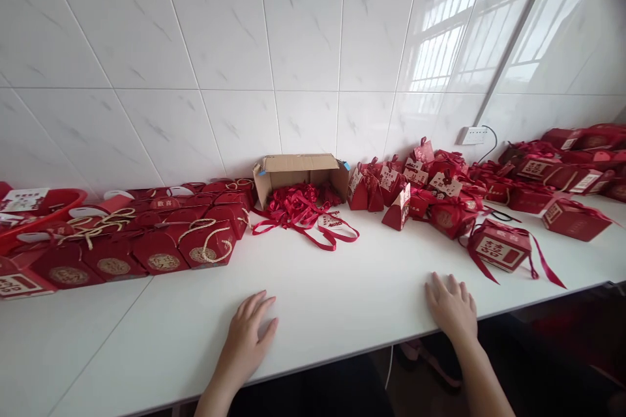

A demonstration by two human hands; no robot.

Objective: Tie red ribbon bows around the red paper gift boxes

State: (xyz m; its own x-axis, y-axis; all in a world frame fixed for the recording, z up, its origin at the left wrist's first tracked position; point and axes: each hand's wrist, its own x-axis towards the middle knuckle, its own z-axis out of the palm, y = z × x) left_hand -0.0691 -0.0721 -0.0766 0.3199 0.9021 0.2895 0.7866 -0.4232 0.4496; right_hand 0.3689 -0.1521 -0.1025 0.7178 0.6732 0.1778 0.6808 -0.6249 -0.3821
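Observation:
My left hand point(250, 332) lies on the white table point(337, 300), fingers apart and holding nothing. Farther to the right, my right hand point(450, 305) also rests on the tabletop near the front edge, its fingers slightly spread and nothing in them. Closest to the right hand is a red gift box point(499, 246) with a double-happiness print and loose ribbon ends. Beyond both hands, a cardboard box point(300, 163) lies open toward me, with red ribbons point(293, 205) spilling out. A small printed tag point(328, 221) sits among the ribbons.
Rows of red gift boxes point(163, 251) with gold cords stand at left, beside a red plastic basin point(73, 197). Small red pouch-like boxes point(369, 189) and more ribboned boxes point(577, 218) fill the right. A socket strip point(473, 136) is on the tiled wall point(229, 32).

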